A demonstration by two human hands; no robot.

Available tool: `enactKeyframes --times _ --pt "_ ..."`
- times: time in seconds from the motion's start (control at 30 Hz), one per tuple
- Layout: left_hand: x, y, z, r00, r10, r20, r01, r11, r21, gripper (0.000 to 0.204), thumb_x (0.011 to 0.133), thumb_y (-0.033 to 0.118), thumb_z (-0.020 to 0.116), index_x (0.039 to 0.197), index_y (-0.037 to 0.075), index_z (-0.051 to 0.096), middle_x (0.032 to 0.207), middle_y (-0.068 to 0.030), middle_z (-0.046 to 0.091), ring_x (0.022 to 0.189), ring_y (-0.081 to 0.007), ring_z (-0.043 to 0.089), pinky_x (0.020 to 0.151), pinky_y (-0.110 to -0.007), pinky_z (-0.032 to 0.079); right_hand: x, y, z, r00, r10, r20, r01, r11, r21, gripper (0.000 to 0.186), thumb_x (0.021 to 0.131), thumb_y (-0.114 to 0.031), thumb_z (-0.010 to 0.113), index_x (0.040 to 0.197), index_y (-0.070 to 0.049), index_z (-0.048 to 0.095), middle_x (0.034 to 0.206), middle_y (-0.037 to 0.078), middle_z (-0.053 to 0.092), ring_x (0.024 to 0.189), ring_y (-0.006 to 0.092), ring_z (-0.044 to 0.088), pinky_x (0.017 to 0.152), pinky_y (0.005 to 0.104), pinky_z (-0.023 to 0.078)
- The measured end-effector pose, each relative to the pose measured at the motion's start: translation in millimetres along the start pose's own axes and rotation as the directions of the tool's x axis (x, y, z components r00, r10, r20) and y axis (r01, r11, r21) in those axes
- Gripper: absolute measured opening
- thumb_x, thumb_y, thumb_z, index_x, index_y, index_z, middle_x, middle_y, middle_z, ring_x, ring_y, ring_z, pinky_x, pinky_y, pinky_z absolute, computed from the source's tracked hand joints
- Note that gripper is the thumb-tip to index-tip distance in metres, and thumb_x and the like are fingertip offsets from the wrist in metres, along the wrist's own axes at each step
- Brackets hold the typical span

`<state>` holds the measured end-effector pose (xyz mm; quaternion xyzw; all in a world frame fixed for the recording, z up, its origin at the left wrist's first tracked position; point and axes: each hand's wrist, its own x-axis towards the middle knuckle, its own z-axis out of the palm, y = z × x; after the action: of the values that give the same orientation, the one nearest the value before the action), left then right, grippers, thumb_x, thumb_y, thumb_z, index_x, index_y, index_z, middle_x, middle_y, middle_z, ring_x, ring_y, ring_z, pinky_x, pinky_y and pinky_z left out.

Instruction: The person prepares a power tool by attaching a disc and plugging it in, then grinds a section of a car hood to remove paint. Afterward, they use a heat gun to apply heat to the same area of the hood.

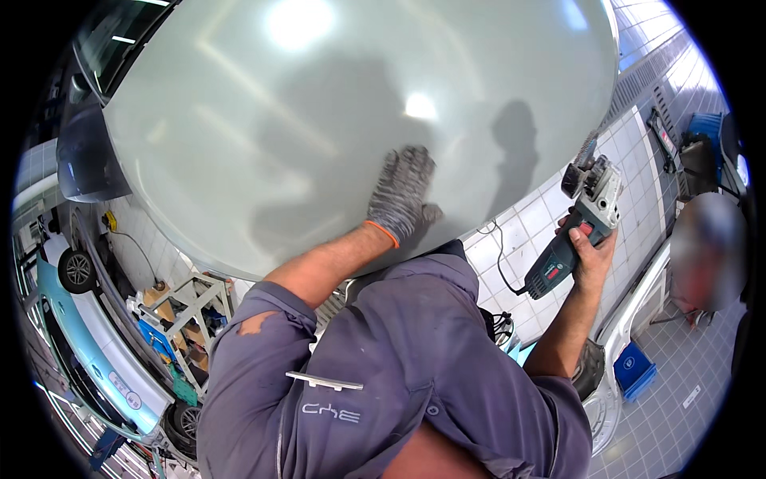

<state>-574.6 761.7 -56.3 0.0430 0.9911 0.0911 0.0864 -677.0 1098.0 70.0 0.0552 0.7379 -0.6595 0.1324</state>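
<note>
A large, glossy, pale grey-green car hood fills the upper middle, with lamp reflections and dark shadows across it. My left hand, in a grey striped knit glove with an orange cuff, lies flat near the hood's close edge, its fingers stretched out and holding nothing. Off the hood's right side, my bare right hand grips an angle grinder by its dark green body. The grinder's metal head points up and away from me, with its disc end beside the hood's edge. A black cord trails from its rear.
A metal-framed trolley with boxes stands at the left, near a light-blue car. On the right are a pale car body panel, a blue bin and another person. Pale tiles cover the floor.
</note>
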Motion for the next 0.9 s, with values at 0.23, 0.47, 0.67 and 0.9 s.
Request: enactKeyframes --times 0.23,0.47,0.67,0.9 --pt "-4.0 -24.3 -6.4 0.972 0.225 0.067 -0.227 0.973 0.028 0.102 0.085 0.071 0.057 0.159 0.006 0.031 0.169 -0.0166 0.019 0.157 -0.034 0.013 0.128 -0.052 0.003 -19.8 -22.4 32.4 0.999 0.015 0.035 -0.014 1.0 -0.018 0.077 0.077 -0.002 0.081 0.141 0.0 0.039 0.111 0.014 0.065 0.094 0.0243 0.07 0.082 0.0379 0.057" --pt "29.7 -43.1 -34.5 0.987 0.158 0.025 -0.159 0.985 0.068 0.095 0.091 0.069 0.052 0.16 0.007 0.029 0.17 -0.013 0.017 0.158 -0.0316 0.005 0.128 -0.05 -0.001 -41.8 -27.2 34.2 0.999 -0.029 -0.045 0.025 0.997 -0.078 0.076 0.076 -0.015 0.085 0.135 0.002 0.041 0.106 0.017 0.066 0.09 0.0271 0.071 0.078 0.0404 0.061" --pt "32.5 -1.6 -21.2 0.94 0.306 0.149 -0.323 0.94 0.112 0.094 0.092 0.072 0.047 0.16 0.01 0.029 0.17 -0.0085 0.019 0.158 -0.028 0.007 0.128 -0.046 0.004 -60.4 -18.1 33.8 0.997 -0.032 -0.065 0.025 0.994 -0.102 0.074 0.075 -0.018 0.085 0.131 0.004 0.043 0.101 0.018 0.068 0.085 0.0272 0.072 0.074 0.0398 0.061" --pt "90.6 16.8 -21.9 0.904 0.427 0.02 -0.426 0.897 0.119 0.093 0.088 0.07 0.057 0.154 0.007 0.039 0.164 -0.0089 0.031 0.153 -0.0281 0.022 0.127 -0.045 0.012 -68.8 1.3 23.5 0.997 0.074 -0.014 -0.074 0.996 -0.04 0.086 0.072 -0.019 0.092 0.137 0.002 0.04 0.111 0.016 0.066 0.096 0.0243 0.07 0.087 0.038 0.056"
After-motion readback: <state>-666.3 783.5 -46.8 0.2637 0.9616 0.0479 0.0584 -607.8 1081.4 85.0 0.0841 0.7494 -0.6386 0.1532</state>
